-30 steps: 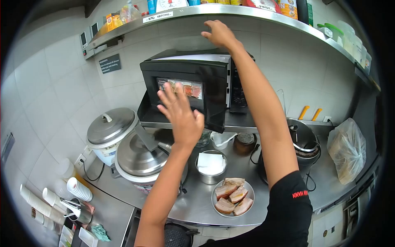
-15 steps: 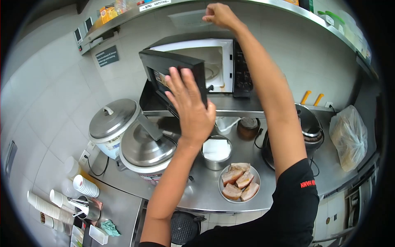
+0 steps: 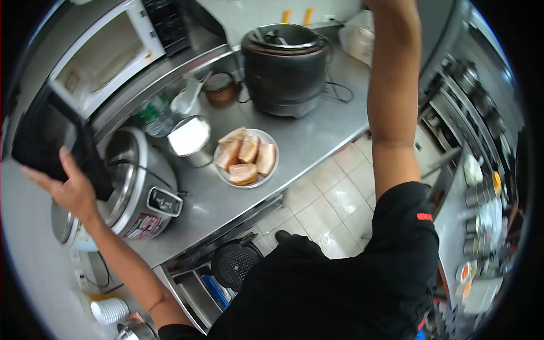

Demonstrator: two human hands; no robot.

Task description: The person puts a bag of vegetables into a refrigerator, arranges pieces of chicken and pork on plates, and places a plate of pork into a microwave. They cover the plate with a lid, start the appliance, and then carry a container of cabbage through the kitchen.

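Note:
My left hand (image 3: 71, 190) has its fingers spread, with the palm near or against the black door (image 3: 56, 136) of the microwave (image 3: 102, 56). That door is swung open and the light interior shows. My right forearm (image 3: 394, 102) reaches up past the top edge, and the hand itself is cut off. A white plate (image 3: 271, 175) with several thick pieces of meat (image 3: 248, 148) rests on the steel counter (image 3: 218, 212). Beside the plate is a metal pot (image 3: 199, 156) with something white on top (image 3: 188, 136).
A black soup kettle (image 3: 286, 79) stands behind the plate. Rice cookers (image 3: 150, 195) sit below the microwave door. A brown jar (image 3: 220, 89) and a plastic bag (image 3: 358, 37) are at the back. Stacked cups (image 3: 109, 311) stand at lower left, and shelves with pans are on the right.
The view has swung right and down, so the microwave now appears at the upper left. My left hand remains spread by the door. My right hand has passed out of the top of view.

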